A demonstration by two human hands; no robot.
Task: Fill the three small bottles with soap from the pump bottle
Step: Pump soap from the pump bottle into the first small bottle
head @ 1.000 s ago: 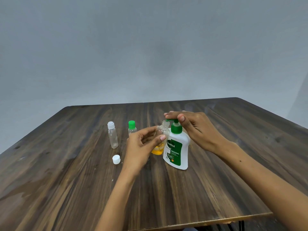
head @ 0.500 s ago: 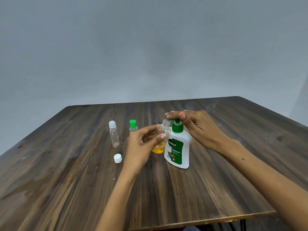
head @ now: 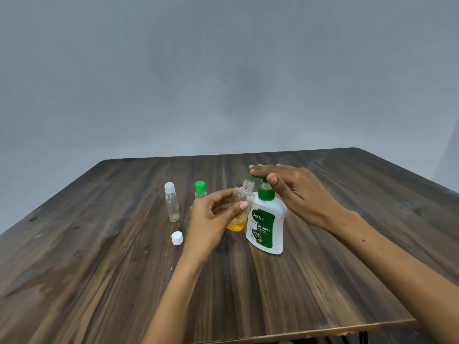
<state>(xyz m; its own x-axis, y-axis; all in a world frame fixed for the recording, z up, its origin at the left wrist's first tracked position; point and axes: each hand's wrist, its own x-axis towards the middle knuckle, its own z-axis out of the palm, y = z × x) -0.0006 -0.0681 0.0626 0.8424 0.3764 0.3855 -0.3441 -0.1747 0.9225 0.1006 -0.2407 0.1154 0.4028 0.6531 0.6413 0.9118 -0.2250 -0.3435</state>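
Left hand (head: pixel 211 214) grips open small bottle (head: pixel 242 207), yellow soap at its bottom, mouth under the spout. Right hand (head: pixel 295 192) lies flat, fingers straight, on pump bottle (head: pixel 267 224) head. Left of left hand: white-capped bottle (head: pixel 172 204), green-capped bottle (head: pixel 200 189), loose white cap (head: pixel 177 238) on table (head: pixel 99 281).

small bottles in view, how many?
3. The open bottle, part-filled with yellow soap, is held by the left hand beside the pump bottle. The white-capped bottle stands furthest left; the green-capped bottle is behind the hand, its lower part hidden.
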